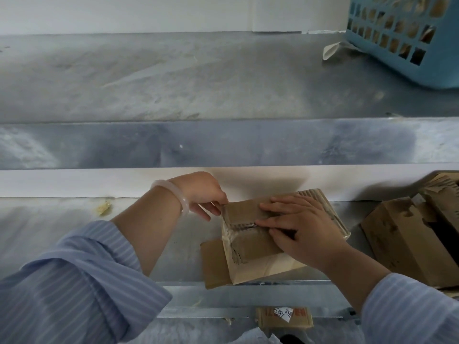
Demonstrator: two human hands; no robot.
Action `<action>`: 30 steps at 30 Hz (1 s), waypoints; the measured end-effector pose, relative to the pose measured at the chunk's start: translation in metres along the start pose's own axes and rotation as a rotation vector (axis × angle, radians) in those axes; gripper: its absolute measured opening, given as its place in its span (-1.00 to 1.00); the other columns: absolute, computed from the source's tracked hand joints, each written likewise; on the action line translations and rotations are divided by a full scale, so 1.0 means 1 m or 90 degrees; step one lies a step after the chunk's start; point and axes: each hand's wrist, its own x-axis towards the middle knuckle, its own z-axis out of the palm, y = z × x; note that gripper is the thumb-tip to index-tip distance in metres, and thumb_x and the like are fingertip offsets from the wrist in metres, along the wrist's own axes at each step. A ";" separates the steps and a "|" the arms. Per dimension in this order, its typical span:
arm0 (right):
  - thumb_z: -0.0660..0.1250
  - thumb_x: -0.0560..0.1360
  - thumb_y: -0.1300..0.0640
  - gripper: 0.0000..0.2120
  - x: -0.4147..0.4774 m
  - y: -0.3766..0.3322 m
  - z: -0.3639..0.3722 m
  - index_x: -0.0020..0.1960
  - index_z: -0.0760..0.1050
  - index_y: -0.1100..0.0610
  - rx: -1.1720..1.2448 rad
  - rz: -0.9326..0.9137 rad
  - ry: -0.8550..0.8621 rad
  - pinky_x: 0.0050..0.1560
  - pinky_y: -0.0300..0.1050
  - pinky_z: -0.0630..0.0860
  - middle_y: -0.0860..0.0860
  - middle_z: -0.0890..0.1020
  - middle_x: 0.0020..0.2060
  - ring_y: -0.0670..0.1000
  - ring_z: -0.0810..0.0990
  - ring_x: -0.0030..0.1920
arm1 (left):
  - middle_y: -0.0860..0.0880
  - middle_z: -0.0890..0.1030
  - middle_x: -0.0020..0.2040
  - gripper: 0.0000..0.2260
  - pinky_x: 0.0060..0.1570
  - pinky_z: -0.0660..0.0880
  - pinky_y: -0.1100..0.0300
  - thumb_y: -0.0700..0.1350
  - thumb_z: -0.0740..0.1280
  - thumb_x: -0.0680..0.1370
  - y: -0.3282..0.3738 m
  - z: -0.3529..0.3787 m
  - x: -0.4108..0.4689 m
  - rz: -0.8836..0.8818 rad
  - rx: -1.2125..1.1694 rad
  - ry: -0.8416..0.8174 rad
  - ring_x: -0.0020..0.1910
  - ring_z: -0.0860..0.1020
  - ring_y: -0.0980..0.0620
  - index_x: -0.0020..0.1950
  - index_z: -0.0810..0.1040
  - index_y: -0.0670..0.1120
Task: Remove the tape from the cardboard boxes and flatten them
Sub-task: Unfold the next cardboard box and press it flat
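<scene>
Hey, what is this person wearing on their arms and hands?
Both arms are in light blue sleeves with fine stripes. The left sleeve is bunched up towards the elbow, and the right sleeve ends further down the forearm. A pale, milky bangle sits on the left wrist. The left hand and right hand are bare, with no gloves and no rings in view.

Grey stone ledges [173, 78] step up to a white wall [149, 13], blue basket [444, 73] at right
</scene>
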 end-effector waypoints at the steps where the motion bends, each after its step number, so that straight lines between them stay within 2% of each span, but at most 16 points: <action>1: 0.25 0.42 -0.11 -0.72 0.000 0.000 0.000 0.07 0.59 -0.35 0.002 0.000 0.001 0.34 0.12 0.38 -0.36 0.55 0.18 -0.23 0.45 0.30 | -0.08 0.67 -0.06 -0.87 -0.08 0.64 0.03 -0.18 0.31 0.55 0.001 0.000 0.000 -0.008 0.010 -0.008 -0.12 0.67 0.07 -0.01 0.60 -0.22; 4: 0.25 0.41 -0.10 -0.72 0.001 -0.001 0.000 0.06 0.60 -0.34 0.005 -0.001 0.012 0.34 0.09 0.38 -0.36 0.56 0.17 -0.25 0.45 0.29 | -0.09 0.63 0.02 -0.84 -0.11 0.65 0.01 -0.17 0.26 0.59 0.001 0.004 -0.001 -0.024 0.003 -0.023 -0.05 0.64 0.04 0.06 0.56 -0.22; 9: 0.24 0.41 -0.11 -0.71 0.000 -0.001 0.000 0.06 0.61 -0.33 -0.006 -0.003 0.004 0.36 0.04 0.35 -0.36 0.55 0.18 -0.26 0.43 0.30 | -0.10 0.55 0.05 -0.80 -0.22 0.64 0.04 -0.18 0.16 0.63 -0.012 0.017 -0.002 -0.017 -0.109 -0.007 -0.12 0.58 0.02 0.14 0.51 -0.23; 12: 0.23 0.41 -0.12 -0.71 0.000 -0.001 0.000 0.06 0.60 -0.33 -0.006 0.002 0.003 0.37 0.03 0.34 -0.36 0.55 0.19 -0.27 0.42 0.30 | -0.12 0.56 0.05 -0.81 -0.09 0.64 -0.03 -0.13 0.19 0.64 -0.026 0.016 0.000 0.036 -0.182 0.037 -0.12 0.59 -0.01 0.13 0.52 -0.19; 16: 0.24 0.41 -0.12 -0.72 0.000 -0.001 0.000 0.06 0.60 -0.33 0.000 -0.002 0.005 0.36 0.05 0.35 -0.35 0.55 0.19 -0.26 0.43 0.30 | -0.01 0.64 0.08 -0.78 -0.02 0.60 0.13 -0.07 0.19 0.65 -0.039 0.014 0.003 0.106 -0.114 -0.007 0.03 0.61 0.01 0.14 0.62 -0.03; 20: 0.24 0.42 -0.12 -0.72 -0.001 0.000 0.000 0.07 0.60 -0.33 0.000 -0.002 -0.001 0.39 0.02 0.31 -0.36 0.54 0.19 -0.26 0.42 0.31 | -0.13 0.66 0.08 -0.79 0.06 0.58 0.10 -0.15 0.22 0.64 -0.047 0.011 0.009 0.106 -0.191 -0.050 0.12 0.60 -0.11 0.12 0.63 -0.16; 23: 0.22 0.43 -0.13 -0.71 -0.001 0.000 -0.001 0.08 0.59 -0.34 -0.008 -0.004 -0.008 0.40 -0.01 0.28 -0.37 0.53 0.20 -0.26 0.41 0.32 | -0.12 0.68 0.06 -0.82 0.09 0.57 0.10 -0.23 0.29 0.59 -0.055 0.011 0.011 0.135 -0.214 -0.050 0.09 0.63 -0.05 0.14 0.63 -0.18; 25: 0.22 0.43 -0.14 -0.71 -0.001 0.000 -0.001 0.08 0.59 -0.33 -0.012 -0.006 -0.009 0.40 0.00 0.29 -0.37 0.52 0.21 -0.25 0.41 0.32 | -0.09 0.69 0.03 -0.82 0.06 0.58 0.18 -0.27 0.35 0.54 -0.060 0.015 0.009 0.153 -0.188 -0.027 0.04 0.65 0.01 0.12 0.65 -0.16; 28: 0.22 0.43 -0.14 -0.71 0.000 0.000 -0.001 0.08 0.59 -0.34 -0.011 -0.006 -0.006 0.39 0.04 0.31 -0.37 0.53 0.21 -0.26 0.41 0.32 | -0.07 0.68 -0.03 -0.84 -0.08 0.57 0.32 -0.31 0.37 0.50 -0.066 0.026 0.009 0.172 -0.070 0.041 -0.06 0.65 0.07 0.02 0.68 -0.14; 30: 0.24 0.43 -0.13 -0.72 -0.001 0.001 0.000 0.08 0.60 -0.33 -0.008 -0.010 -0.001 0.37 0.07 0.34 -0.36 0.53 0.21 -0.25 0.42 0.32 | -0.02 0.68 -0.11 -0.81 -0.12 0.55 0.38 -0.33 0.40 0.47 -0.070 0.033 0.010 0.197 -0.060 0.092 -0.13 0.64 0.11 -0.10 0.70 -0.05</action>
